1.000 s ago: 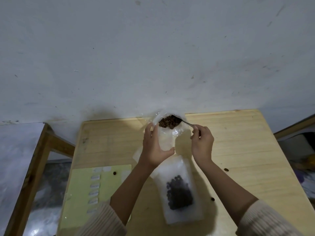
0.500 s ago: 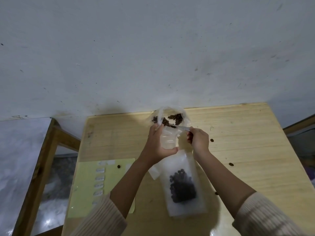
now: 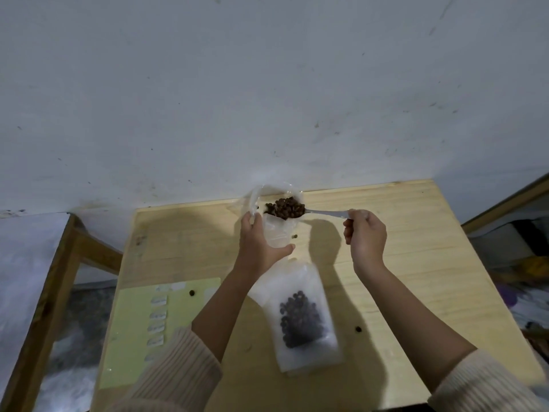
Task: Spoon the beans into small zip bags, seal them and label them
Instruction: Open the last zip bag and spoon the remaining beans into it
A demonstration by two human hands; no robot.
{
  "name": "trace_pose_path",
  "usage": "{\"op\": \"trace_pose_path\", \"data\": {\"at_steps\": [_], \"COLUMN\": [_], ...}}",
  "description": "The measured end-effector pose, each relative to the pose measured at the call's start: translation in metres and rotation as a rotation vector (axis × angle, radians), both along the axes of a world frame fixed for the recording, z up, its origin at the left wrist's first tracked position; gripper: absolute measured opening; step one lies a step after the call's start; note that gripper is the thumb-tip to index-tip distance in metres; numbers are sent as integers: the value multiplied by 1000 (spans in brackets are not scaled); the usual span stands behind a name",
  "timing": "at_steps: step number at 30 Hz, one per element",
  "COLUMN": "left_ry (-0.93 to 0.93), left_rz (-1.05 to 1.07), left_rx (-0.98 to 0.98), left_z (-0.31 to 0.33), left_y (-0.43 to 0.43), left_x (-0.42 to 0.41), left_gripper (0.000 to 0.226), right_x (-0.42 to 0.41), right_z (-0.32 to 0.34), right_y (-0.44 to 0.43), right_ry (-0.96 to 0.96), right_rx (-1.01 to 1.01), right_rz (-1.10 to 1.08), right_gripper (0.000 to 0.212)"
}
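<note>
My left hand (image 3: 258,244) grips a small clear zip bag (image 3: 277,233) upright near the far edge of the wooden table (image 3: 416,263). My right hand (image 3: 366,237) pinches the handle of a metal spoon (image 3: 326,213), whose bowl, heaped with brown beans (image 3: 285,207), hovers at the bag's mouth. A larger clear bag (image 3: 306,328) with dark beans inside lies flat on the table below my hands. One bean (image 3: 294,236) shows just right of the held bag.
A pale green sheet (image 3: 178,322) with several white labels (image 3: 157,322) lies on the table's left. Loose beans (image 3: 359,329) are scattered on the wood. A white wall stands right behind the table. A wooden frame (image 3: 44,307) stands at the left.
My right hand has swung out to the right, and the spoon now lies level with a heap of beans at the bag's mouth. The left hand keeps its hold on the small bag.
</note>
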State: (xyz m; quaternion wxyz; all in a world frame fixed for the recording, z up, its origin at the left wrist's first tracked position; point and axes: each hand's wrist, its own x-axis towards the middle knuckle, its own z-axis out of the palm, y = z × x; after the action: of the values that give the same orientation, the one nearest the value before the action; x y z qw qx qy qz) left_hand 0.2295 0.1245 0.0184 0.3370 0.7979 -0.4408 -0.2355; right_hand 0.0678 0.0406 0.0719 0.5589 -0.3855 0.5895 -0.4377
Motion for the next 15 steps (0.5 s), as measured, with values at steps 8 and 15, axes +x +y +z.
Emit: {"op": "trace_pose_path", "data": {"at_steps": [8, 15], "left_ry": [-69, -57], "left_rz": [-39, -87], "left_rx": [24, 39], "left_z": [4, 15], "left_y": [2, 2], "left_x": [1, 0], "left_gripper": [101, 95], "right_x": [4, 9], "right_z": [5, -24], "right_y": [4, 7], "right_ry": [143, 381], "right_rx": [-233, -518], "right_rz": [105, 295], "right_gripper": [28, 21]}}
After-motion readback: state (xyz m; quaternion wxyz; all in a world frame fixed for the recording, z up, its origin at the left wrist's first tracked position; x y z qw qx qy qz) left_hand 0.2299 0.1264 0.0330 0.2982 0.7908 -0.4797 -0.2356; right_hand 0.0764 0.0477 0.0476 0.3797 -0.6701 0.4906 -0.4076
